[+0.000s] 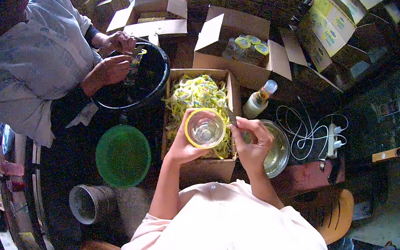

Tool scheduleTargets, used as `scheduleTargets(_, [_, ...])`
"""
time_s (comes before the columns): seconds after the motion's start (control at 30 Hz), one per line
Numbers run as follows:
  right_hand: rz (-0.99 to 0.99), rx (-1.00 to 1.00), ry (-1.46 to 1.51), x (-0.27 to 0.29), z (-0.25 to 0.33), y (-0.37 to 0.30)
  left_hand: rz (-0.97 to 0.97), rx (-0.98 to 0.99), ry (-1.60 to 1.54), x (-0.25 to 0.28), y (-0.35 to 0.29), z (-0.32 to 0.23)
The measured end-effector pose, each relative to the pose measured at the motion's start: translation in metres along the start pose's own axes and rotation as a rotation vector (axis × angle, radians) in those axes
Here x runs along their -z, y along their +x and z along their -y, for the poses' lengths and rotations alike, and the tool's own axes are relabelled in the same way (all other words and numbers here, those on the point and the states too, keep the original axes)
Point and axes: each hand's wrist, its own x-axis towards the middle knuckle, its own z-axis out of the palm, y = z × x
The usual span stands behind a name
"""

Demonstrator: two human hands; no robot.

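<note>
1. One co-worker, upper left of the frame: both hands are at a round black tub.
2. Open carton, centre of the frame: filled with loose yellow-green strips.
3. Green basin, left of centre: round, near the carton, apart from it.
4. Clear bowl, right of centre: partly hidden by the right hand.
5. Left hand, centre: fingers curled around the side of the clear cup, gripping it.
6. Right hand, right of centre: just beside the cup, thumb and index finger drawn close together. Whether they pinch anything cannot be told.
7. Clear cup, centre: held above the strips, yellow ring around the end facing the camera.
</note>
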Motion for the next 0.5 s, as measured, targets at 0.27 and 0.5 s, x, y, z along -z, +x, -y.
scheduleTargets(0.27, [-0.049, -0.014, 0.02, -0.003, 0.005, -0.007, -0.042, -0.13, -0.012, -0.012, 0.004, 0.002])
scheduleTargets(0.5, [-0.04, 0.059, 0.005, 0.001, 0.007, -0.005, -0.008, -0.144, 0.297, -0.01, 0.004, -0.004])
